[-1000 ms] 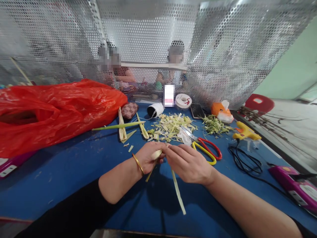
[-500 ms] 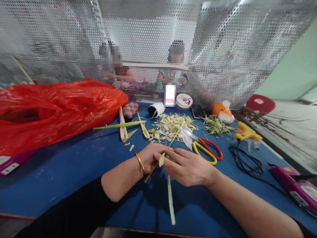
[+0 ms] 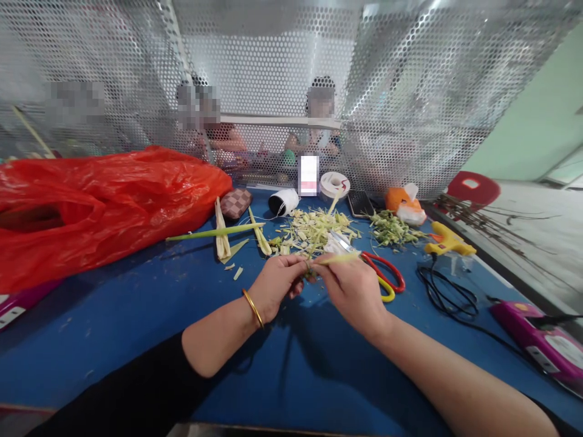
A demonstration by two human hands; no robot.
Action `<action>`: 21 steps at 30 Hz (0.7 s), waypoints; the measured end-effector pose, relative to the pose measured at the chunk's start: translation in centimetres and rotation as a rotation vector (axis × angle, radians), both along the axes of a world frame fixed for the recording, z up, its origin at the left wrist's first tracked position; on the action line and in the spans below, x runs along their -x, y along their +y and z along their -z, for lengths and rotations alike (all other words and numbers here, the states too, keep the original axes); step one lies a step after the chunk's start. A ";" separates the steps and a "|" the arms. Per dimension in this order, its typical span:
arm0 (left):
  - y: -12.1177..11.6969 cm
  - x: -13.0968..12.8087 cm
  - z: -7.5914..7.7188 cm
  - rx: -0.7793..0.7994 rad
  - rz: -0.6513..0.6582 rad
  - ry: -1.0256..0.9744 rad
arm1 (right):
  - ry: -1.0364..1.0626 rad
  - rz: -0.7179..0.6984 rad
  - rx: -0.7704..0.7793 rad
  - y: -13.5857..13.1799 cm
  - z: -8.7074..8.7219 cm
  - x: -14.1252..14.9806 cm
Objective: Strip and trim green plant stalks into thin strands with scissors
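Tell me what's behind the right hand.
Scissors lie beyond the right hand, blades toward the pile of shavings: parts of the blades and both handles show. The hand covers some of the yellow handle; anything else there is hidden.

Plant scraps (image 3: 314, 226) lie left of the glue gun (image 3: 447, 241).

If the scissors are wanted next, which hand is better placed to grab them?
Probably the right hand: the scissors lie on its side, partly behind it in the view. It would first have to release the pale strip. The left hand is farther away, pinching a small green piece.
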State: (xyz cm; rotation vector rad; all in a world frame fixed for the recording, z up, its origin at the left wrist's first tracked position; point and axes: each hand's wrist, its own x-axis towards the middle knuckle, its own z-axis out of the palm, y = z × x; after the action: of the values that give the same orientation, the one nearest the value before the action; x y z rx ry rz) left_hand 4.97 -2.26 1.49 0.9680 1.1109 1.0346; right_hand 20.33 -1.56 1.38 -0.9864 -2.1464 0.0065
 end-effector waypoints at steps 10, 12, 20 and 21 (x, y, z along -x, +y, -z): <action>-0.5 -0.1 -0.8 -0.141 0.072 0.202 | 0.339 0.043 0.474 0.1 -0.2 0.3; -0.5 0.0 -0.9 -0.161 0.092 0.231 | 0.383 0.044 0.510 0.2 -0.2 0.3; -0.5 0.3 -1.8 -0.250 0.164 0.315 | 0.665 -0.081 0.693 0.6 -0.5 0.7; -0.5 0.2 -1.9 -0.254 0.166 0.319 | 0.686 -0.087 0.688 0.6 -0.5 0.8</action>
State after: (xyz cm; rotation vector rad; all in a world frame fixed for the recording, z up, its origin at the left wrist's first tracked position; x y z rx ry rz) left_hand 4.73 -2.77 3.42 1.4432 1.1508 0.9187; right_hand 19.56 -0.97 1.88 -1.0490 -1.5403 1.0298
